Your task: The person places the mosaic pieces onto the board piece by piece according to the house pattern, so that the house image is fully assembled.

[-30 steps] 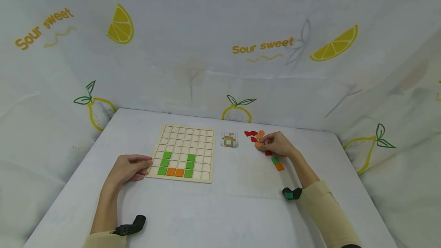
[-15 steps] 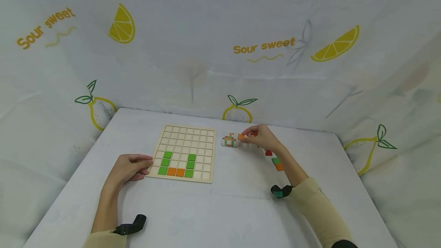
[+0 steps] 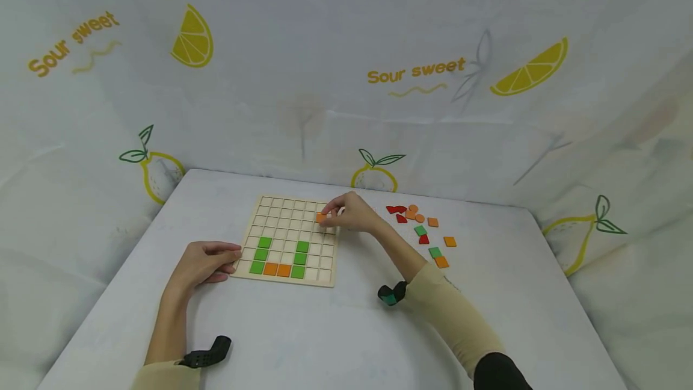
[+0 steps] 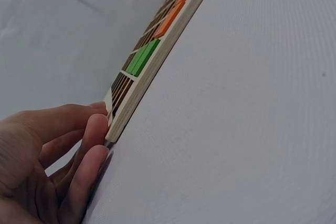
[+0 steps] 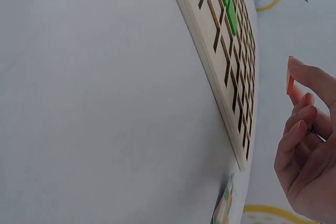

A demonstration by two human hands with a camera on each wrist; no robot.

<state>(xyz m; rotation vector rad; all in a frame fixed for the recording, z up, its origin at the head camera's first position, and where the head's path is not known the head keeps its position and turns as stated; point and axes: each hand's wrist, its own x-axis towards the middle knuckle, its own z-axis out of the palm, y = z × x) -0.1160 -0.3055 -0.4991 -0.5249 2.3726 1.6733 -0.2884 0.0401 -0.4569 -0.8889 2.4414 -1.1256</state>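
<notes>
A wooden grid board (image 3: pixel 316 260) lies flat on the table, with green square tiles (image 3: pixel 261 254) in two columns and two orange square tiles (image 3: pixel 277 269) between them along its near row. At the board's near left corner my left hand (image 3: pixel 203 265) holds the edge; the left wrist view shows its fingertips (image 4: pixel 97 124) against that corner. My right hand (image 3: pixel 354 214) pinches an orange square tile (image 3: pixel 320 217) between thumb and finger. That tile is over the far right part of the board, and the right wrist view shows it raised clear of the surface.
Loose red, orange and green pieces (image 3: pixel 424 230) are scattered to the right of the board, some round or curved. A small printed pattern card (image 5: pixel 224 203) lies beside the board, mostly covered by my right hand in the head view. A patterned cloth (image 3: pixel 303 77) hangs behind the table.
My right hand picked up the orange tile from the loose pieces and carried it left, past the card, to over the board. My left hand stayed at the board's corner.
</notes>
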